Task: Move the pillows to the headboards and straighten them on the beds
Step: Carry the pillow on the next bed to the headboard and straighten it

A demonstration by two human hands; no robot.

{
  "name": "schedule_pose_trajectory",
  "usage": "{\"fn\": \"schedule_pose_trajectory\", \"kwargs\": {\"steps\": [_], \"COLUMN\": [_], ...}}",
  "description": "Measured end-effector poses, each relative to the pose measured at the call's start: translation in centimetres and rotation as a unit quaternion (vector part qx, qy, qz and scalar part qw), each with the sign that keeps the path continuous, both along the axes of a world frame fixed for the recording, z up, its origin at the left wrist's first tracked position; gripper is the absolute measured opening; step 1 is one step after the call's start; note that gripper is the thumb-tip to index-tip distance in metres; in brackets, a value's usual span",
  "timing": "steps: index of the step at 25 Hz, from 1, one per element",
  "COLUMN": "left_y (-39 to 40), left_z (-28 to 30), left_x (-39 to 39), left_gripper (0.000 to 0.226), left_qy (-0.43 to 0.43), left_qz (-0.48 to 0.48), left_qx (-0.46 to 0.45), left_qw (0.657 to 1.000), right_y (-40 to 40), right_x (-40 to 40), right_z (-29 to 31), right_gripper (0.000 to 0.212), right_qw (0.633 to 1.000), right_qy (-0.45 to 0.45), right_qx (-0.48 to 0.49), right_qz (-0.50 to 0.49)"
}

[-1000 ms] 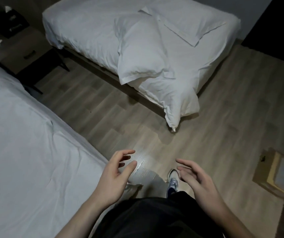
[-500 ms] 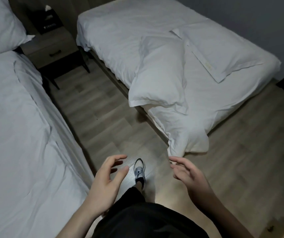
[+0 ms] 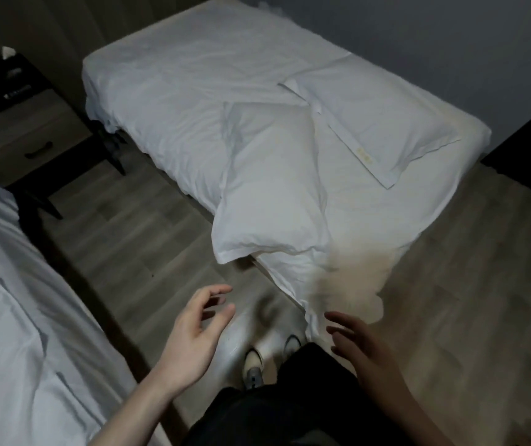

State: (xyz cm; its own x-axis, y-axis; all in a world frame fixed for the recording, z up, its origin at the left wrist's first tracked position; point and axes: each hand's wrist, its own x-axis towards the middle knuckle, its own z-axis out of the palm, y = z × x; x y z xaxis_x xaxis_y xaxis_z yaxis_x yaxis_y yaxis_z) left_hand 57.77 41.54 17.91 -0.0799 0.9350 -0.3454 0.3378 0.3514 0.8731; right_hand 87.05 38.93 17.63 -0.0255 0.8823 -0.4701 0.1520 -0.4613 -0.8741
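Your left hand [image 3: 193,339] and right hand [image 3: 364,352] hang open and empty, while both pillows, the near pillow [image 3: 270,185] and the far pillow [image 3: 373,123], lie askew at the foot of the bed [image 3: 177,75], not yet moved.

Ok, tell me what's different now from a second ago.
The person has walked toward the far bed, which now fills more of the view. Both hands, left hand and right hand, remain open and empty; nothing was taken or released. The two pillows, near pillow and far pillow, lie where they were at the foot end.

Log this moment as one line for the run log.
left hand: open, empty | right hand: open, empty | plump white pillow: overhanging bed edge | flat white pillow: near bed's foot | step: reaching
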Motion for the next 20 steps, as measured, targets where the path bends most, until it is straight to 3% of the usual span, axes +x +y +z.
{"fn": "schedule_pose_trajectory", "kwargs": {"steps": [8,15,20], "left_y": [10.6,25.5,37.2], "left_z": [-1.8,-6.8,-14.9], "left_x": [-0.5,-5.5,-9.4], "left_gripper": [0.023,0.022,0.059], "left_qy": [0.003,0.012,0.029], "left_qz": [0.025,-0.020,-0.053], "left_qx": [-0.009,-0.081,-0.150], "left_qw": [1.000,0.996,0.987], "right_y": [15.8,25.7,32.2], "right_x": [-1.8,-5.5,-9.9], "right_z": [-1.5,-4.5,-8.1], "right_gripper": [0.032,0.029,0.029], "right_qw": [0.999,0.999,0.995], "right_qy": [0.020,-0.019,-0.040], "right_qx": [0.018,-0.023,-0.052], "right_qz": [0.032,-0.035,-0.073]}}
